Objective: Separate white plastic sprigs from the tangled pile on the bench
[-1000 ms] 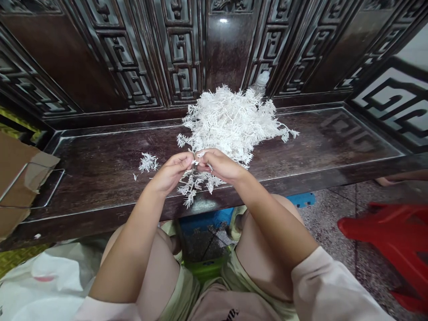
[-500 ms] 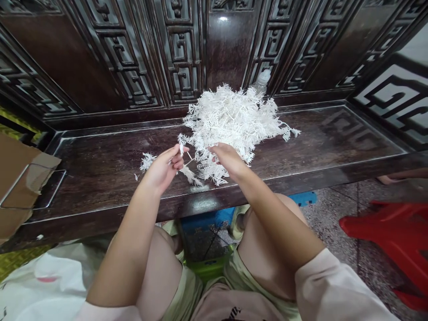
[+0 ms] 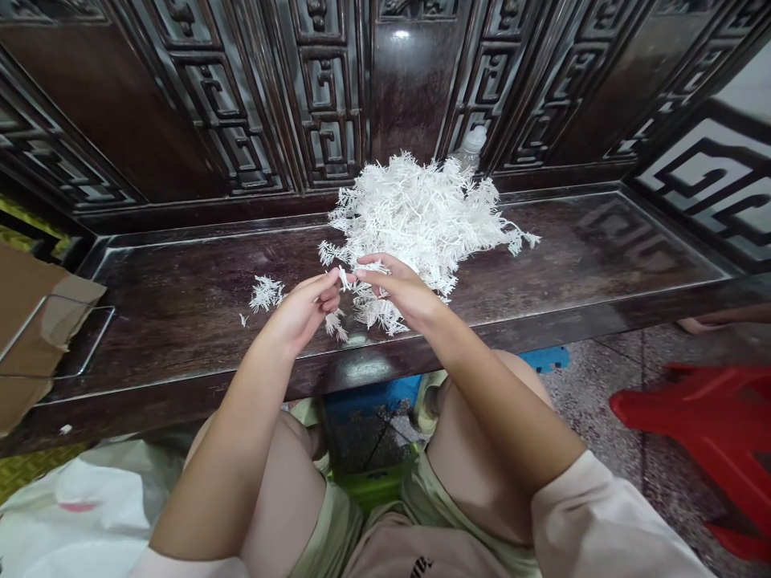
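A large heap of white artificial leaf sprigs (image 3: 415, 217), with thin needle-like leaves, lies on the dark wooden bench. In front of it my left hand (image 3: 307, 313) is closed, pinching a small white sprig (image 3: 345, 278) at its fingertips. Another white frond (image 3: 336, 325) hangs or lies just below that hand; whether it is joined to the pinched piece I cannot tell. My right hand (image 3: 406, 293) meets the left from the other side, thumb and fingers around white leafy bits, partly hidden against the heap. A loose sprig (image 3: 266, 294) lies left of my left hand.
The bench seat (image 3: 181, 281) has a carved back behind the heap. A clear bottle (image 3: 471, 147) stands behind it. At left are torn cardboard (image 3: 36, 337) and a wire frame (image 3: 96, 341). A white bag (image 3: 78, 506) is lower left, a red plastic stool (image 3: 692, 409) at right.
My right hand has moved left from the heap's edge to my left hand. My left hand has shifted slightly right, and the fingertips are now close together at the white sprig.
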The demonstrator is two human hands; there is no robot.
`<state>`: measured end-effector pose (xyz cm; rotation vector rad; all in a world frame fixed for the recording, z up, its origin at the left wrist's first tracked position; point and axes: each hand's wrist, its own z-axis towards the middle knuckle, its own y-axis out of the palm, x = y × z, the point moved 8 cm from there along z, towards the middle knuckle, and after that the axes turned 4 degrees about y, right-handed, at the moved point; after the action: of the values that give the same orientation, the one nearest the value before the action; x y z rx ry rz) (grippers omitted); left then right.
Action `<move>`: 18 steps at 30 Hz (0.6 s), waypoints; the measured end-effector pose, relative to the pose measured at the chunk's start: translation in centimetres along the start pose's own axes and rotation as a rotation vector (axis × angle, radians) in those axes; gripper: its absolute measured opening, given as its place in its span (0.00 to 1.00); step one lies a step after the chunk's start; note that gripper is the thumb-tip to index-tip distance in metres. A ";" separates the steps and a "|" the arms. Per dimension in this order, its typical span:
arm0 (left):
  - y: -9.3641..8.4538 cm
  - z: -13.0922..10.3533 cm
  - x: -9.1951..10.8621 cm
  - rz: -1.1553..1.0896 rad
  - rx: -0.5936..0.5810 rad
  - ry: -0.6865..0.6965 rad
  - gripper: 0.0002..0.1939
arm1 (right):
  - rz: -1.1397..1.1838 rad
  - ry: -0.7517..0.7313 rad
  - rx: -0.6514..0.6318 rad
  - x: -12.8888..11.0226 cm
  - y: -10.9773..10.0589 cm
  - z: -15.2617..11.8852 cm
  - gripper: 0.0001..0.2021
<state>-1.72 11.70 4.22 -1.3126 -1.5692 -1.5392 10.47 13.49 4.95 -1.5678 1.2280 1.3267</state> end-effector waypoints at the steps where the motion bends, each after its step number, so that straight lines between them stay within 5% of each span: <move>1: 0.1 0.0 -0.1 0.001 -0.003 0.000 0.13 | 0.005 0.002 -0.008 0.1 0.1 0.0 0.14; 6: 0.4 0.1 -0.1 0.013 -0.020 0.001 0.13 | 0.020 0.016 -0.052 0.4 0.5 0.2 0.14; 9: -1.3 0.1 0.9 0.104 0.003 0.015 0.14 | 0.007 0.047 -0.011 0.9 -0.1 0.5 0.14; 11: -4.6 0.3 2.2 0.261 0.120 0.062 0.16 | 0.001 0.084 0.038 1.4 -0.6 0.7 0.13; 14: -12.1 -0.1 3.9 0.591 0.494 0.107 0.17 | 0.022 0.139 0.103 1.8 -1.3 0.6 0.11; 16: -16.9 -0.8 3.9 0.802 0.730 0.022 0.15 | 0.051 0.152 0.131 1.7 -1.6 0.4 0.09; 18: -20.5 -1.1 2.9 0.910 0.825 -0.098 0.15 | 0.058 0.163 0.148 1.6 -1.8 0.2 0.09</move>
<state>-21.61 14.39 -1.10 -1.2917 -1.1519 -0.2233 12.10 13.88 3.25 -1.5687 1.4481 1.1328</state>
